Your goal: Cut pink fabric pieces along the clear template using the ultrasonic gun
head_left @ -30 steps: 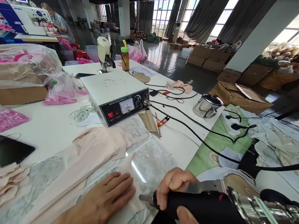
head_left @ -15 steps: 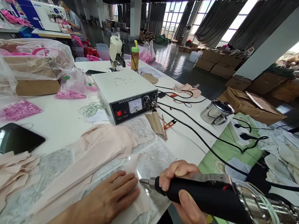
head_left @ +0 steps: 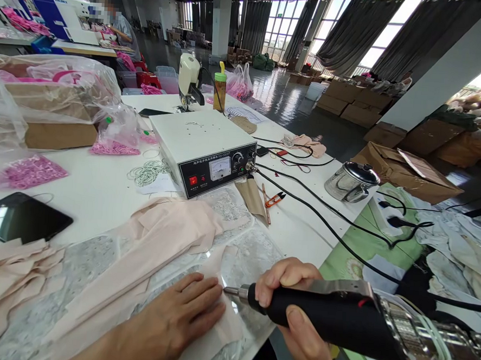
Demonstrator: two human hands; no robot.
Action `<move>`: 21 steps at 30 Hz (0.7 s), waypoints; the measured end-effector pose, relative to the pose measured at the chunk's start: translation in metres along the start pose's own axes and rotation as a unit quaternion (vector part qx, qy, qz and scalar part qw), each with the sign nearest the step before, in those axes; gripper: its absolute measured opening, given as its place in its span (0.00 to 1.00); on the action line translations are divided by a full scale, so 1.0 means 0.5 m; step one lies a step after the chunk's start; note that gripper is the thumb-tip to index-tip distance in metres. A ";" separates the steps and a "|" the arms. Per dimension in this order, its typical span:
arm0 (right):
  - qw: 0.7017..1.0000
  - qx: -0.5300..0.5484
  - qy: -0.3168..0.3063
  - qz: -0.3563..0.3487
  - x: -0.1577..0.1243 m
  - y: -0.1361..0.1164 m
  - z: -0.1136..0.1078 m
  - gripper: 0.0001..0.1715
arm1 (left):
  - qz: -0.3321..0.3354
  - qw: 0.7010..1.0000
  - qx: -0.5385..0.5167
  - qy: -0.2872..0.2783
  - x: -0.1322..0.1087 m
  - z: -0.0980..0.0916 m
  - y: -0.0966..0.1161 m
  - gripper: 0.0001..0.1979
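My left hand [head_left: 179,317] lies flat, fingers stretched out, on a pale pink piece of fabric [head_left: 215,262] over a clear plastic sheet. In my right hand [head_left: 294,303] is a black handheld ultrasonic welder [head_left: 334,310], fingers wrapped round its body. Its metal tip points left at the fabric's edge, close beside my left fingertips; whether it touches the cloth I cannot tell. Further pale pink fabric strips [head_left: 167,238] lie beyond my left hand, and a loose heap of strips [head_left: 9,285] is at the left.
A white control box [head_left: 210,145] with a dial stands behind the fabric, its black cable [head_left: 315,220] running right. Around it are orange thread snips [head_left: 275,199], a tablet [head_left: 24,218], a steel mug [head_left: 351,181] and bagged pink pieces [head_left: 31,171]. A person [head_left: 125,32] sits far left.
The view has shifted slightly. Both hands keep nearly the same places, with the welder's tip a touch nearer my left fingertips.
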State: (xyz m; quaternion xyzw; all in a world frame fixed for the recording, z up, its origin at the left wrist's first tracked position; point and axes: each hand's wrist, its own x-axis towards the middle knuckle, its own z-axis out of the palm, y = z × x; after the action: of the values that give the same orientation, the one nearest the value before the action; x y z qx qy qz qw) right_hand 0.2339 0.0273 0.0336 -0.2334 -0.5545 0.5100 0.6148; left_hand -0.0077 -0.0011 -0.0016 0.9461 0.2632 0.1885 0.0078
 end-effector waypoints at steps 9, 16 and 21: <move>0.999 0.025 0.034 -0.009 0.018 -0.017 0.010 0.09 | -0.030 0.999 -0.025 0.014 0.003 -0.001 0.013 0.22; 0.998 0.040 0.030 0.029 -0.030 -0.072 0.000 0.09 | -0.039 0.998 -0.008 -0.049 -0.024 -0.029 0.075 0.25; 0.999 0.040 0.011 0.027 -0.048 -0.060 0.003 0.10 | -0.036 0.999 -0.033 -0.021 -0.029 -0.025 0.067 0.24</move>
State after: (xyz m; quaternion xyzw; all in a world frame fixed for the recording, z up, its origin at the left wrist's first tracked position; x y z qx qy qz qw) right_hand 0.2469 -0.0054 0.0491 -0.2289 -0.5204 0.5454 0.6159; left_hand -0.0070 -0.0383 0.0088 0.9389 0.2907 0.1766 0.0517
